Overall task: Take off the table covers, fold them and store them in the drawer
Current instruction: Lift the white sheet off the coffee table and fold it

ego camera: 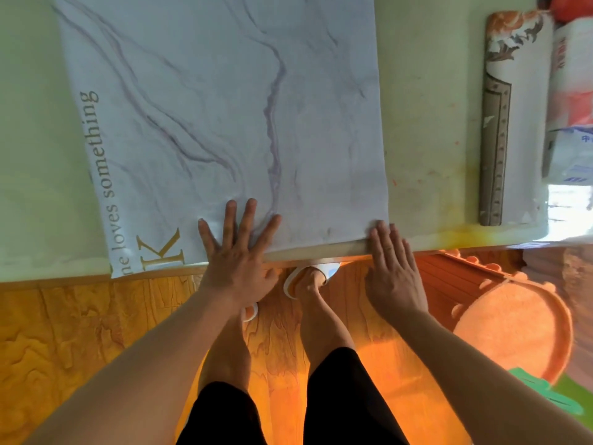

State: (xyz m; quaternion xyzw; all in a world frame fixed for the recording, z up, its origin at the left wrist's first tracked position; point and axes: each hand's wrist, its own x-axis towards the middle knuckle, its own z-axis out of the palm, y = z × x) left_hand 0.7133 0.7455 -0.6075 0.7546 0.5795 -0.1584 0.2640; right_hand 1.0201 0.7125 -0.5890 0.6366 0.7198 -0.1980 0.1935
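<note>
- Left hand (239, 248): flat, fingers spread wide, palm pressing on the marble-patterned table cover (224, 107) at the near edge of the table (426, 123). It holds nothing; the wrist hangs off the table edge.
- Right hand (393, 268): flat, fingers straight and close together, fingertips resting on the near right corner of the cover where it meets the table edge. No grip is visible.
- Both hands lie on the cover's near edge, the left toward its middle, the right at its corner. Neither is clearly nearer to the work; the right commands the corner.
- The cover lies spread on the table, running away from the person with its long axis near to far. Its right edge is straight and exposed. Its left side carries gold lettering (106, 175) and hangs slightly past the near table edge.
- Judgement: the coming move is likely a lift or fold of the near edge toward the far side; bare table lies to the right of the cover and to its left, giving room.
- Right side of the table, well apart from the cover: a folded patterned cloth (513, 117), lying near to far, with packages (574, 101) just beyond it.
- Below the table's right end, an orange stool (510, 329) stands on the wooden floor (64, 332), limiting foot room on that side.
- The drawer is not in view.
</note>
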